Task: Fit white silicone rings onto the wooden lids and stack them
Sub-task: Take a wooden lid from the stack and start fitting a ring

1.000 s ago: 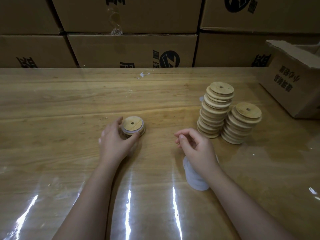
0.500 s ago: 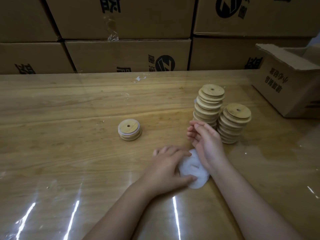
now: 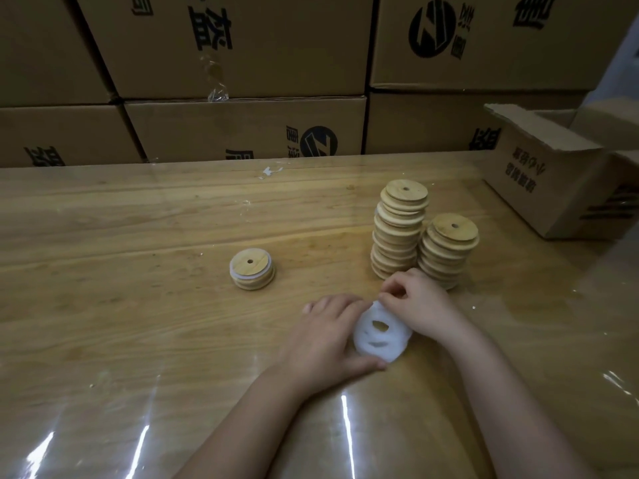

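Brightness: dim, warm brown cast overall; cardboard boxes [image 3: 242,46] at 12 o'clock are darkest
Glare: white streaks on the glossy table [image 3: 103,305] at 6, 7 and 8 o'clock; smaller glints at 4 o'clock
Overexposure: silicone rings [image 3: 380,350] at 5 o'clock are washed out; layers hard to tell apart
Shadows: soft and faint; beside the lid stacks [image 3: 397,236] at 3 o'clock
Distortion: wide-angle bowing; box edges lean at 10 and 2 o'clock
Sharpness: slightly soft throughout; softest towards the edges

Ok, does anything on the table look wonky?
Yes, the taller stack of wooden lids is crooked: its top few lids sit shifted to the right of the ones below, toward the shorter stack. A small white scrap also lies near the far edge of the table.
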### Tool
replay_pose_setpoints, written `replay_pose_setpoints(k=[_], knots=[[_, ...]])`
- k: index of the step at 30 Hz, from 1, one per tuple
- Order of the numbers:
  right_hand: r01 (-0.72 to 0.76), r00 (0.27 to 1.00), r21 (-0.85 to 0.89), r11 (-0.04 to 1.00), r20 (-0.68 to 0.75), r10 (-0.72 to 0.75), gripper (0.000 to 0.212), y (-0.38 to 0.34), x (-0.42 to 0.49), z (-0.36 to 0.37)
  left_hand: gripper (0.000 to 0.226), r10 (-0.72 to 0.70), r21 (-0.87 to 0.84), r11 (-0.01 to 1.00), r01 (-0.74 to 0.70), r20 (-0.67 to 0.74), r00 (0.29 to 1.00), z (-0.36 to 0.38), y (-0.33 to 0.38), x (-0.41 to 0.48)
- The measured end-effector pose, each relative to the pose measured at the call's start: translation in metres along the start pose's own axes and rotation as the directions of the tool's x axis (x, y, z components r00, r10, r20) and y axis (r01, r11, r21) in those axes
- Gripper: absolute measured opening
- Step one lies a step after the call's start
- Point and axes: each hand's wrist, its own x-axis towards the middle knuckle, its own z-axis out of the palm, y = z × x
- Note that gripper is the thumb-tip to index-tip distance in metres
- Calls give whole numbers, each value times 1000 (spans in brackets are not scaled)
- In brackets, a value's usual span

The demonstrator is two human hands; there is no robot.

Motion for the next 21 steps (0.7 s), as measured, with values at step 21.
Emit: replay_pose_setpoints(k=[21], knots=[[303, 455, -219, 928, -822, -342, 31, -1, -7, 2, 36, -86, -179, 982, 62, -130, 988, 1, -1, -1]])
